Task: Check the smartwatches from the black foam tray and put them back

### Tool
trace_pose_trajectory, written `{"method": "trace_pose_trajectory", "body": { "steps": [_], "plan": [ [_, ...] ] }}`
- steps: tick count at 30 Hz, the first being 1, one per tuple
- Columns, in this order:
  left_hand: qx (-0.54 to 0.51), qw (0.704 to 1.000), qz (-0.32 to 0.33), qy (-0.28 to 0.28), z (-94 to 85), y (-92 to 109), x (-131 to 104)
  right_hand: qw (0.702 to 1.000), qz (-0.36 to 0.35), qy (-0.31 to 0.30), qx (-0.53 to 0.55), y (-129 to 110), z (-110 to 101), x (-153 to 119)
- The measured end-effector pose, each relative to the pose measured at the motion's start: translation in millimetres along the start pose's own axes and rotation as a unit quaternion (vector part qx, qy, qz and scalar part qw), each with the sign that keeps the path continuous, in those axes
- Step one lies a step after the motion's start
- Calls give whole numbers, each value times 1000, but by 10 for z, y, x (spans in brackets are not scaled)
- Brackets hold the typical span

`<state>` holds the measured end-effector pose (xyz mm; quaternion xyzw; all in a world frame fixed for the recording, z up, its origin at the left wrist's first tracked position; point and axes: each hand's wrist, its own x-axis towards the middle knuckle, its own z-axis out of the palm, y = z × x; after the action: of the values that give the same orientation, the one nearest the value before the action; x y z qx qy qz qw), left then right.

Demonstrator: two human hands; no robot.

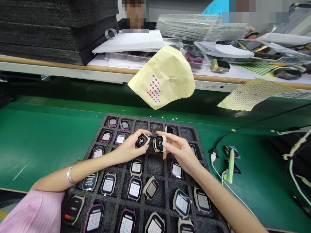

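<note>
My left hand (pixel 136 145) is closed around a smartwatch body (pixel 142 140) with a pale frame and a lit dark face. In my right hand (pixel 178 145), between thumb and fingers, is a second pale-framed smartwatch (pixel 159 142), its screen also lit. Both are held close together above a black foam tray (pixel 155 164). Several strapless watches sit in the tray's square pockets, some purple-framed like this purple watch (pixel 127 221), others pale like this beige watch (pixel 181 203). Most of their screens show white lists. My forearms hide part of the tray.
Stacked black foam (pixel 39 29) stands on the shelf (pixel 109 69) at the left. Yellow sticker sheets (pixel 167 74) hang from its edge. A white cable (pixel 217 171) and a light-green tool (pixel 231 166) lie at the right. Someone sits beyond the shelf.
</note>
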<state>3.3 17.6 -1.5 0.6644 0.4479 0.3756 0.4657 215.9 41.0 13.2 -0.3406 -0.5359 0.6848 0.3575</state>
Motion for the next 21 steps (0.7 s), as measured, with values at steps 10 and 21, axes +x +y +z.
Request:
{"method": "trace_pose_trajectory", "body": {
  "steps": [10, 21],
  "plan": [
    [0, 1000, 2, -14, -5, 42, -31, 1000, 8, 5, 0, -43, 20, -17],
    [-3, 1000, 0, -3, -3, 60, -49, 1000, 10, 4, -1, -29, 23, -31]
  ]
}}
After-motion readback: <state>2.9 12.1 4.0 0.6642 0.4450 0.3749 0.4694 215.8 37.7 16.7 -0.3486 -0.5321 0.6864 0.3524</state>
